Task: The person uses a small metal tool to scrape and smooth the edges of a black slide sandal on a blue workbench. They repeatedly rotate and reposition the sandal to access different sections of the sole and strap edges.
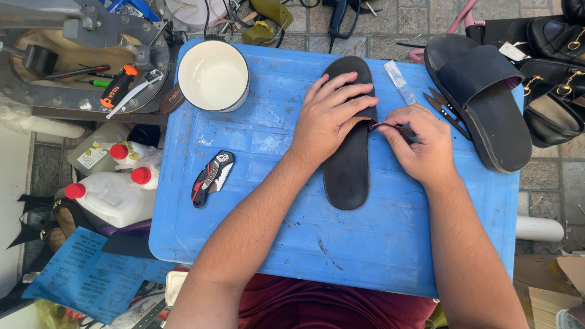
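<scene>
The left hand (329, 116) presses flat on the sole (348, 140) mid-tabletop (274, 244); the right hand (420, 146), at its 3 o'clock edge, pinches what looks like a thin strap end (381, 125). The step in hand seems to be fixing it to the sole's edge; next calls for steady pressure.

sole (347, 164) middle under hands (329, 119)

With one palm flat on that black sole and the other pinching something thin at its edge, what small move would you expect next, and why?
Probably a short pull or push of the thin dark strip along the sole's right edge. The left hand presses the sole flat on the blue board, steadying it, while the right hand pinches the strip right where it meets the edge.
</scene>
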